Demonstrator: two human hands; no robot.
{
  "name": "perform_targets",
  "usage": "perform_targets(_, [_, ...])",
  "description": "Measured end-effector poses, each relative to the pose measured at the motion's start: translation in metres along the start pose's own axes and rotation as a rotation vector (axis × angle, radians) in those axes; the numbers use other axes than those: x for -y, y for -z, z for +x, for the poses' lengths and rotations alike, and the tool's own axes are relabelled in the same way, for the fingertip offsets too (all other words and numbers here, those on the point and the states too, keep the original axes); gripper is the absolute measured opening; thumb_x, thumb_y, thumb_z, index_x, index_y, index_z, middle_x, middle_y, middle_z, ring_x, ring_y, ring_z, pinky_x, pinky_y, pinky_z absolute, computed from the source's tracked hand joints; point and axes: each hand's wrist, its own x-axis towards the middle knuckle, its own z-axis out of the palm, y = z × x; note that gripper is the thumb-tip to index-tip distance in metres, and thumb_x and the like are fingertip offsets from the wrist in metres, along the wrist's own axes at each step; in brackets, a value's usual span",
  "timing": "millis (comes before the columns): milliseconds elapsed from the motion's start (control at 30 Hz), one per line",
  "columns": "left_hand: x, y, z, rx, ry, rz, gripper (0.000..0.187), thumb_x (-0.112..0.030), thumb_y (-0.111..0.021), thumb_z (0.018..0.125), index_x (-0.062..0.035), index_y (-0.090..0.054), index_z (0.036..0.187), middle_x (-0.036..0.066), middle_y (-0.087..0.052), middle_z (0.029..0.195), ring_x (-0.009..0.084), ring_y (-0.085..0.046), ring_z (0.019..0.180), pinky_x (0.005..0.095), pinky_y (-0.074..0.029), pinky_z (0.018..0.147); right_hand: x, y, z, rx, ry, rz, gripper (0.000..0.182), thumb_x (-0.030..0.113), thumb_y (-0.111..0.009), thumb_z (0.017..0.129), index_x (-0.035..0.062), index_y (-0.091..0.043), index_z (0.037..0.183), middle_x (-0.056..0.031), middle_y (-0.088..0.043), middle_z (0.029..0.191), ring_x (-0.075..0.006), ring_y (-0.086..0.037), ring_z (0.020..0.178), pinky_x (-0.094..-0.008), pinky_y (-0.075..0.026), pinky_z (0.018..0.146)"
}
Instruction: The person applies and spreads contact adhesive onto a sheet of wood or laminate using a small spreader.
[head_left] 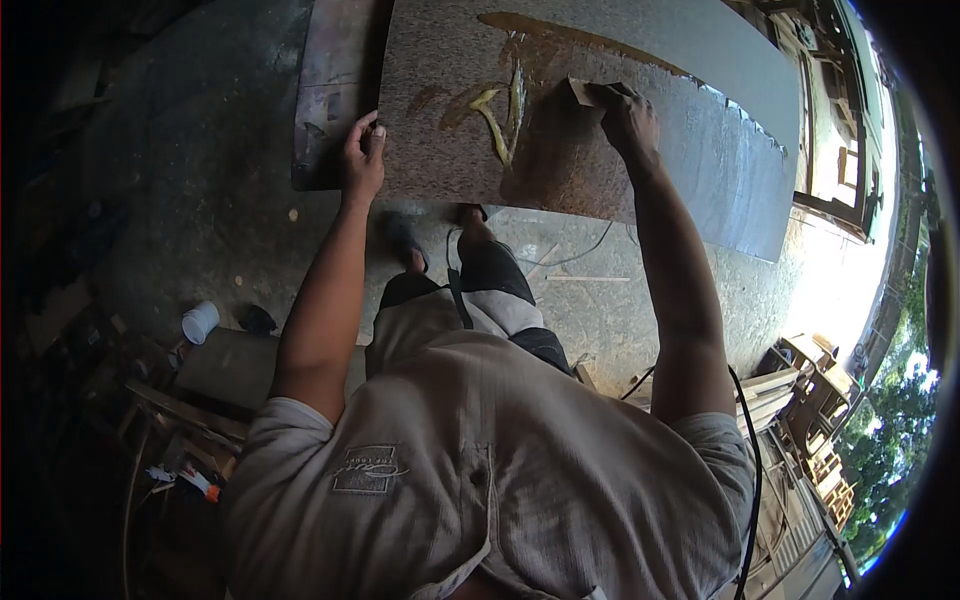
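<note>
In front of me lies a broad brown speckled board (440,160), its surface partly wet and glossy. Thick yellowish streaks of a glue-like paste (492,125) sit near its middle, with a brown smear beyond them. At the board's left edge, my left hand (364,157) grips the side, thumb upward and fingers curled. My right hand (630,122) pinches a small flat tan spreader (580,92), which rests against the board to the right of the paste. Part of the spreader is hidden by my fingers.
A greyish sheet (740,70) extends beyond the board's far edge. A concrete floor (240,240) lies below, with a thin wood strip (588,278) and a cable on it. A white bucket (200,322) stands at left. Stacked wooden pieces (815,400) are at right.
</note>
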Motion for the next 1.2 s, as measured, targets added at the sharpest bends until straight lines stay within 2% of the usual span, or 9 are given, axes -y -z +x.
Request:
perform_targets(333, [0.007,0.001,0.002,0.026,-0.092,-0.005,0.04,-0.03,-0.057,0.099,-0.002,-0.058,0.127,0.01,-0.063,0.112,0.0181,-0.057,0.105,0.0318,-0.043,0.095,0.074,-0.005,-0.178,-0.005,-0.097,0.018,0.038,0.007,-0.054,0.085,0.0243,-0.072,0.114,-0.0026,-0.069,0.114,-0.027,-0.063,0.107,-0.0392,-0.047,0.093])
perform_targets(433, [0.01,0.001,0.006,0.043,-0.073,-0.024,0.043,-0.033,-0.058,0.098,-0.0021,-0.058,0.129,0.012,-0.063,0.12,0.0209,-0.057,0.112,0.033,-0.041,0.1,0.076,0.009,-0.189,0.348,-0.16,0.091,0.037,0.004,-0.051,0.083,0.0193,-0.075,0.107,-0.0138,-0.072,0.099,-0.0354,-0.068,0.092,-0.0443,-0.053,0.081])
perform_targets(567, [0.017,0.004,0.007,0.026,-0.118,0.012,0.043,-0.035,-0.058,0.098,-0.004,-0.058,0.129,0.007,-0.061,0.1,0.0164,-0.056,0.092,0.0312,-0.045,0.086,0.015,0.023,-0.141,0.24,-0.308,0.704,0.028,0.008,-0.06,0.078,0.0024,-0.07,0.103,-0.0169,-0.071,0.087,-0.0254,-0.069,0.082,-0.0378,-0.052,0.079])
perform_targets(600, [0.016,0.006,0.007,0.01,-0.124,0.014,0.043,-0.035,-0.058,0.098,-0.004,-0.058,0.129,0.007,-0.061,0.1,0.0164,-0.056,0.092,0.0312,-0.045,0.086,0.005,0.029,-0.12,0.054,-0.29,0.819,0.029,0.011,-0.066,0.076,-0.0006,-0.068,0.101,-0.0164,-0.07,0.084,-0.0183,-0.066,0.08,-0.0343,-0.05,0.077])
perform_targets(633, [0.014,0.006,0.007,0.025,-0.091,0.007,0.044,-0.035,-0.059,0.098,-0.004,-0.059,0.129,0.006,-0.06,0.097,0.0158,-0.055,0.09,0.0309,-0.045,0.085,-0.018,0.029,-0.094,0.045,-0.273,0.778,0.029,0.006,-0.063,0.082,-0.0034,-0.065,0.109,-0.0048,-0.069,0.093,-0.0123,-0.06,0.09,-0.0305,-0.049,0.083])
perform_targets(667, [0.013,0.006,0.005,0.042,-0.053,0.002,0.044,-0.036,-0.059,0.097,-0.004,-0.059,0.128,0.005,-0.059,0.095,0.0152,-0.054,0.089,0.0307,-0.044,0.084,-0.021,0.044,-0.067,-0.045,-0.24,0.607,0.031,0.011,-0.059,0.085,0.0009,-0.065,0.112,-0.0096,-0.071,0.095,-0.0157,-0.064,0.092,-0.0325,-0.049,0.083])
perform_targets(733, [0.011,0.005,0.005,0.028,-0.073,0.009,0.044,-0.035,-0.059,0.098,-0.0036,-0.059,0.128,0.004,-0.058,0.093,0.0147,-0.053,0.088,0.0304,-0.044,0.083,-0.031,0.051,-0.014,-0.068,-0.333,0.251,0.035,0.014,-0.051,0.086,0.0143,-0.066,0.118,-0.0215,-0.067,0.11,-0.0372,-0.065,0.106,-0.0423,-0.051,0.088])
perform_targets(933, [0.005,0.004,0.0,-0.009,-0.049,0.089,0.041,-0.032,-0.058,0.098,-0.003,-0.06,0.126,0.005,-0.063,0.099,0.0142,-0.055,0.09,0.0297,-0.044,0.087,-0.057,0.023,0.063,0.046,-0.069,-0.102,0.042,0.009,-0.046,0.09,0.0263,-0.067,0.121,-0.0134,-0.064,0.124,-0.0361,-0.062,0.111,-0.0463,-0.051,0.092])
perform_targets(1200, [0.006,0.002,0.002,-0.008,-0.052,0.027,0.036,-0.027,-0.058,0.099,-0.0032,-0.061,0.126,0.007,-0.065,0.109,0.0152,-0.057,0.102,0.0302,-0.044,0.093,-0.034,0.024,-0.047,0.069,-0.131,-0.049,0.039,0.004,-0.05,0.088,0.024,-0.071,0.115,-0.0053,-0.068,0.115,-0.0322,-0.066,0.102,-0.0429,-0.053,0.087])
